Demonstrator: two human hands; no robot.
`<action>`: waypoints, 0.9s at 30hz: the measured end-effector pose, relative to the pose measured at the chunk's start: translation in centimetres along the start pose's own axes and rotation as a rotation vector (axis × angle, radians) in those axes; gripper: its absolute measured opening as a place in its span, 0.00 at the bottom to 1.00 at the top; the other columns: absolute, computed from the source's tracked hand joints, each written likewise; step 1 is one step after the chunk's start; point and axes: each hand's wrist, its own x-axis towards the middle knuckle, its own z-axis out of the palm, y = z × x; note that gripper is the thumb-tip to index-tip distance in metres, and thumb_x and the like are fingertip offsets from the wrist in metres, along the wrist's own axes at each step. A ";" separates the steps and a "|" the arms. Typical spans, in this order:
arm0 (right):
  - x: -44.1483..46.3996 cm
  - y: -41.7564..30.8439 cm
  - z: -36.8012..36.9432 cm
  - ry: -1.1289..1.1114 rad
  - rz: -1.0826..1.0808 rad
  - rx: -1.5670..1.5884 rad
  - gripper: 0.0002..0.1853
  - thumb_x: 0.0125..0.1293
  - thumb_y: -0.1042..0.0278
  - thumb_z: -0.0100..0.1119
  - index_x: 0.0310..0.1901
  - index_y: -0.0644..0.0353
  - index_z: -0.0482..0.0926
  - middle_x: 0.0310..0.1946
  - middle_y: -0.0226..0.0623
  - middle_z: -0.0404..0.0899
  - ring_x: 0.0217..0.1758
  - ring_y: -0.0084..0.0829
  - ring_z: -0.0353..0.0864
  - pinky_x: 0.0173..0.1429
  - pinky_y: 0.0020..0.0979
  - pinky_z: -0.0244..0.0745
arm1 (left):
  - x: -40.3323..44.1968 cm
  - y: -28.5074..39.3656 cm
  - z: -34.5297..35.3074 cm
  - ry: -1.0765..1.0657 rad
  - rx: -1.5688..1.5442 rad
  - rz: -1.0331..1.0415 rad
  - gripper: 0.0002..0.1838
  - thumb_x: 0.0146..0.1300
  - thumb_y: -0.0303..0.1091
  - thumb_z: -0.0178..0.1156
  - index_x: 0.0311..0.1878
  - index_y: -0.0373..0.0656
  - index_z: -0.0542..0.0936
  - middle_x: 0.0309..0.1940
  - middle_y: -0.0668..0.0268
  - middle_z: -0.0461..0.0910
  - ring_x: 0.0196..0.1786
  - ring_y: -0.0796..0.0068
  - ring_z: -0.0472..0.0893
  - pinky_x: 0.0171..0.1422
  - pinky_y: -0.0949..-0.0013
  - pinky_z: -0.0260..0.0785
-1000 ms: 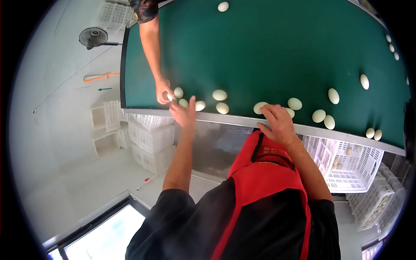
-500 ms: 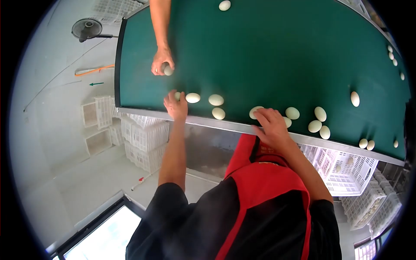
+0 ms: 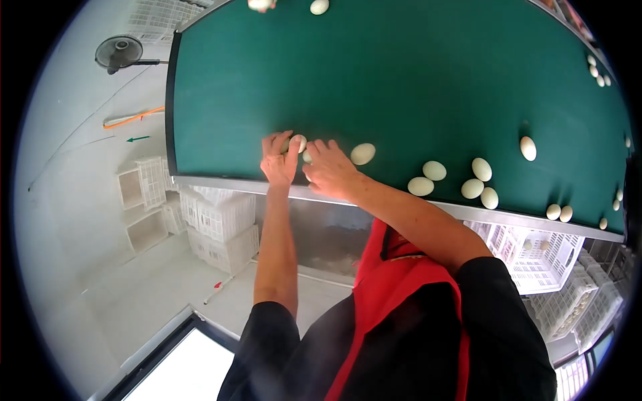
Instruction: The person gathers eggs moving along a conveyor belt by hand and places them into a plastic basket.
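Observation:
My left hand (image 3: 278, 162) is closed round pale eggs at the near edge of the green belt (image 3: 374, 80). One egg (image 3: 298, 142) shows by its thumb, and another lies partly hidden behind the fingers. Right beside it, my right hand (image 3: 331, 172) curls over the belt, its fingers on a pale egg (image 3: 307, 156) that is mostly covered. A loose egg (image 3: 363, 154) rests just right of that hand. Farther right, a pair of eggs (image 3: 434, 170) and a cluster of three (image 3: 472, 188) sit near the metal rail (image 3: 394, 202).
At the top edge, another person's fingers hold an egg (image 3: 259, 4), with a lone egg (image 3: 319, 7) nearby. More eggs (image 3: 527, 148) are scattered to the right. White plastic crates (image 3: 224, 217) stand below the rail at left, and a crate with eggs (image 3: 545, 257) at right.
My right hand has moved left along the rail, next to my left hand. The other person's hand has withdrawn toward the top edge with an egg. The camera view has shifted slightly.

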 end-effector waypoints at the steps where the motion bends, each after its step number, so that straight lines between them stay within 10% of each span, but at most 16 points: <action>1: -0.1 0.0 0.3 0.004 0.008 0.021 0.14 0.55 0.53 0.75 0.36 0.54 0.90 0.52 0.46 0.77 0.59 0.45 0.74 0.57 0.47 0.70 | 0.2 -0.1 0.1 0.003 0.053 0.078 0.17 0.66 0.51 0.72 0.51 0.51 0.91 0.54 0.60 0.82 0.51 0.54 0.85 0.53 0.54 0.80; 9: -1.1 3.3 -3.1 -0.043 -0.102 -0.225 0.11 0.53 0.54 0.75 0.33 0.50 0.91 0.45 0.39 0.78 0.53 0.41 0.75 0.59 0.48 0.68 | -0.8 1.8 0.8 0.033 0.163 0.190 0.29 0.54 0.66 0.77 0.46 0.51 0.90 0.56 0.58 0.81 0.54 0.51 0.84 0.49 0.52 0.82; 18: -4.3 8.3 -3.8 0.222 0.051 -0.182 0.18 0.52 0.51 0.74 0.40 0.52 0.89 0.48 0.44 0.76 0.52 0.44 0.79 0.38 0.37 0.85 | -2.7 3.3 2.1 0.022 0.291 0.202 0.29 0.51 0.56 0.82 0.50 0.49 0.88 0.60 0.56 0.79 0.58 0.49 0.83 0.54 0.49 0.81; 22: -4.6 10.3 -6.0 0.191 0.246 -0.097 0.25 0.50 0.47 0.76 0.47 0.52 0.89 0.50 0.49 0.77 0.52 0.49 0.81 0.49 0.44 0.86 | -1.1 4.1 4.3 0.076 0.233 0.339 0.30 0.53 0.54 0.82 0.51 0.43 0.87 0.50 0.51 0.86 0.54 0.45 0.84 0.57 0.49 0.79; 27: -11.2 13.9 -16.8 0.412 0.520 0.723 0.33 0.53 0.37 0.78 0.48 0.61 0.90 0.40 0.47 0.89 0.45 0.44 0.88 0.51 0.42 0.84 | 1.7 11.2 5.2 -0.157 -0.616 -0.465 0.18 0.74 0.49 0.68 0.52 0.43 0.85 0.47 0.65 0.85 0.36 0.72 0.81 0.36 0.70 0.76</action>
